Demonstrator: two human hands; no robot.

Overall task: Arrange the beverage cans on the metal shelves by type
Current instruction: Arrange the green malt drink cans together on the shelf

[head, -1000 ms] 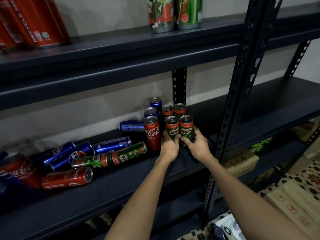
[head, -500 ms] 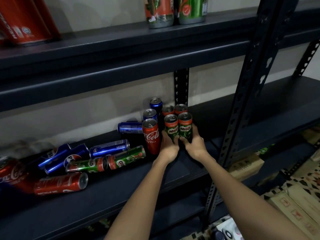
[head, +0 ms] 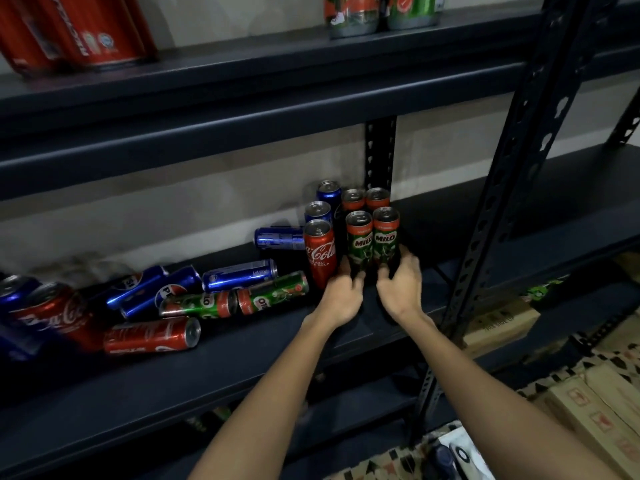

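Centre of frame, middle shelf [head: 346,344]: two upright Milo cans side by side, touching. Left hand [head: 341,295] has fingers curled round the base of the left Milo can [head: 358,241]; right hand [head: 401,287] curled round the base of the right Milo can [head: 385,236]. Both cans appear to be sitting on the shelf, though the hands hide the bases, so can't confirm.

Directly behind them: two more upright Milo cans [head: 365,199], only the tops visible. Just left of the held pair: upright Coca-Cola can [head: 320,252], with two upright blue cans [head: 322,202] behind it in a line going back toward the wall.

Left of centre, lying on their sides on the same shelf: blue can [head: 278,238] near the wall, three Pepsi cans [head: 194,285], two Milo cans [head: 235,301] end to end, one Coca-Cola can [head: 152,336] nearest the front edge. Far left edge: more red and blue cans [head: 45,311], blurred.

Top shelf: large red cans [head: 76,27] upper left, Milo cans [head: 379,12] top centre, cropped.

Lower right: cardboard boxes [head: 502,322] under the rack.
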